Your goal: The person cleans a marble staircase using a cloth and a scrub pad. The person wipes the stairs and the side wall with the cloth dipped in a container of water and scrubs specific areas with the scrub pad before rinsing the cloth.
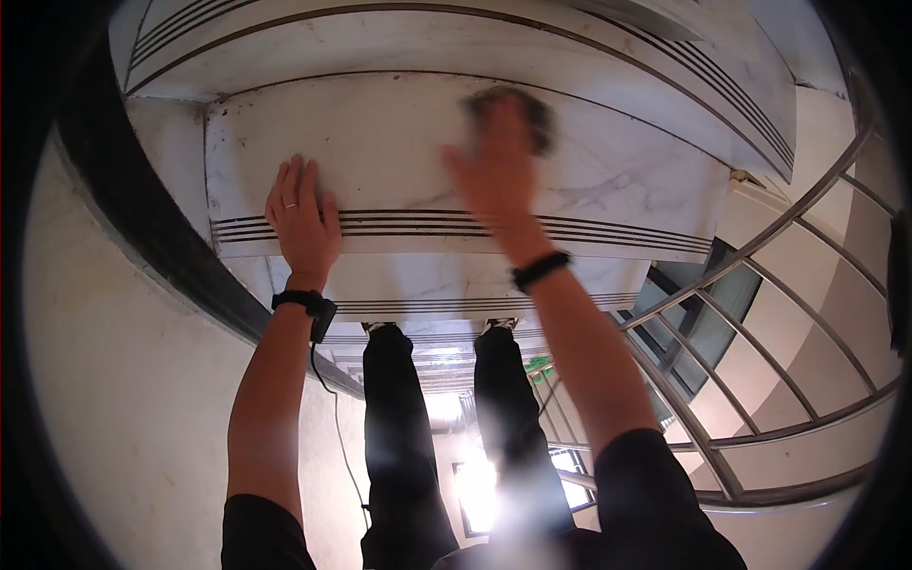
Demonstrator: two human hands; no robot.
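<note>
Here a dark cloth [518, 109], blurred, lies on the white marble step [399, 152] toward its far side, under the right hand [494, 176], whose grip is spread flat upon it. The left hand [302, 223] presses open on the step's grooved front edge. A curved metal railing [760, 313] stands right of the step; two shoes show below it.

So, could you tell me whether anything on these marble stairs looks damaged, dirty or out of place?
Nothing looks broken. The marble step shows dark grime along its left and back edges. The right hand presses a dark cloth, blurred; the left hand lies flat by the grooved strips.
</note>
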